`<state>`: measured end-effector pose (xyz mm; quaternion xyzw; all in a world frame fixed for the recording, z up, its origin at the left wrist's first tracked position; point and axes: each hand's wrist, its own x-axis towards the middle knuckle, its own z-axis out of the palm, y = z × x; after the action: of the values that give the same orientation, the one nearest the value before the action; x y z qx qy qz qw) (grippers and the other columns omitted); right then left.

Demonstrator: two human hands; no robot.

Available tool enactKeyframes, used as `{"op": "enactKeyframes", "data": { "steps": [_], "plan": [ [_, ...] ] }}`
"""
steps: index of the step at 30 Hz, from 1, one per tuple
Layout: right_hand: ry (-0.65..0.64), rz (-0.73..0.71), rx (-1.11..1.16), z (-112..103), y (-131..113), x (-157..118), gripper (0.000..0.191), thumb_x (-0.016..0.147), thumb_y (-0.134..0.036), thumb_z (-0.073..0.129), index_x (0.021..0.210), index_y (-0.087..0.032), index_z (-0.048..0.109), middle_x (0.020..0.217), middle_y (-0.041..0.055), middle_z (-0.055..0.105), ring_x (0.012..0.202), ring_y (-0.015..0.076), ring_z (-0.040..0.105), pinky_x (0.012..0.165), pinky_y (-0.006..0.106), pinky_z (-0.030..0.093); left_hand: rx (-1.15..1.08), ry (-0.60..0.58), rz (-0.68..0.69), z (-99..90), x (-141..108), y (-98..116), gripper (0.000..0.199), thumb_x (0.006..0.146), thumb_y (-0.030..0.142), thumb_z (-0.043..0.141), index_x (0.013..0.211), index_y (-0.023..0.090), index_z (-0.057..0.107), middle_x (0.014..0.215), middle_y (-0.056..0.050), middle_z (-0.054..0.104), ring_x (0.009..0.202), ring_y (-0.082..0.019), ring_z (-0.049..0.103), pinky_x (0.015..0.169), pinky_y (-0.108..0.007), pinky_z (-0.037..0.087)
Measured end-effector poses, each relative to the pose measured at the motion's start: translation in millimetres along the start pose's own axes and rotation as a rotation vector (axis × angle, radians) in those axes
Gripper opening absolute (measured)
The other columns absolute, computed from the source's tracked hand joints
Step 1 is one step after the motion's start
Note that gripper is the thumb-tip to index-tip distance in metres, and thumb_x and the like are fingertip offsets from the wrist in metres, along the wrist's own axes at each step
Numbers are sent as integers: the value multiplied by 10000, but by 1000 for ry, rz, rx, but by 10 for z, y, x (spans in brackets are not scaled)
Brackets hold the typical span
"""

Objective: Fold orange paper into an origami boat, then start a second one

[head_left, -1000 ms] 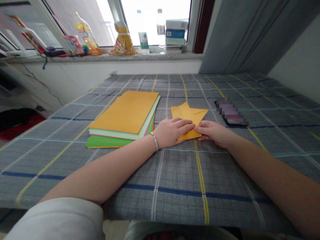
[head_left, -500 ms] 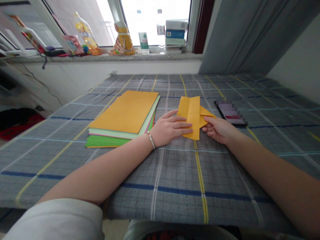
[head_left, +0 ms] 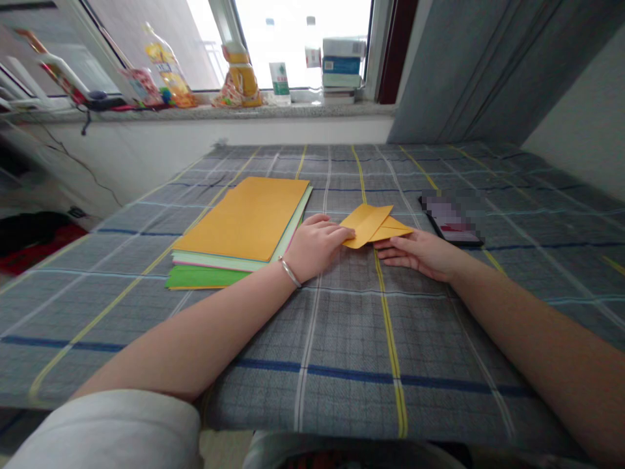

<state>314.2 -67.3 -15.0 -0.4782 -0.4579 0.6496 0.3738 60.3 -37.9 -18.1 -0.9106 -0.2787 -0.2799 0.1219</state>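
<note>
white sleeve (head_left: 102, 433) at the near edge, then two bare forearms reaching forward over a grey checked cloth (head_left: 342, 345). left hand (head_left: 316, 249) relaxed, with a metal bangle (head_left: 290, 272) at the wrist, fingers open and extended, fingertips (head_left: 344, 233) touching the left tip of a folded orange paper (head_left: 370, 227), no clench, no pinch. right hand (head_left: 418, 255) lying flat and open, its fingers (head_left: 390, 242) just under the paper's lower edge, contact impossible to tell. long axis of the paper running left to right, rising slightly toward the right, between the two hands, left hand on its narrow end. beyond the left hand, a stack of coloured paper (head_left: 244, 218), orange sheet on top. just past the paper's right tip, a blurred-out phone (head_left: 452, 218). farthest, a window sill (head_left: 205, 112) with a plastic bottle (head_left: 168, 68) and stacked boxes (head_left: 340, 65)
</note>
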Motion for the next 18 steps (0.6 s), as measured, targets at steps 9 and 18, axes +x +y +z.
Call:
{"op": "enactKeyframes", "data": {
  "steps": [9, 18],
  "plan": [
    [492, -466, -723, -433, 136, 185, 906, 658, -261, 771, 1460, -276, 350, 1318, 146, 516, 732, 208, 684, 750, 459, 607, -366, 110, 19, 8, 9, -119, 150, 930, 139, 524, 1011, 213, 627, 1125, -20, 726, 1173, -170, 623, 1128, -483, 346],
    [521, -891, -1008, -394, 37, 137, 71, 811, -270, 622, 853, -258, 678, 1092, 84, 680, 1093, 291, 610, 1006, 539, 442, -610, 199, -230, 56, 13, -114, 166, 912, 257, 585, 998, 194, 712, 1047, -63, 726, 1082, -182, 622, 983, -381, 486]
  ]
}}
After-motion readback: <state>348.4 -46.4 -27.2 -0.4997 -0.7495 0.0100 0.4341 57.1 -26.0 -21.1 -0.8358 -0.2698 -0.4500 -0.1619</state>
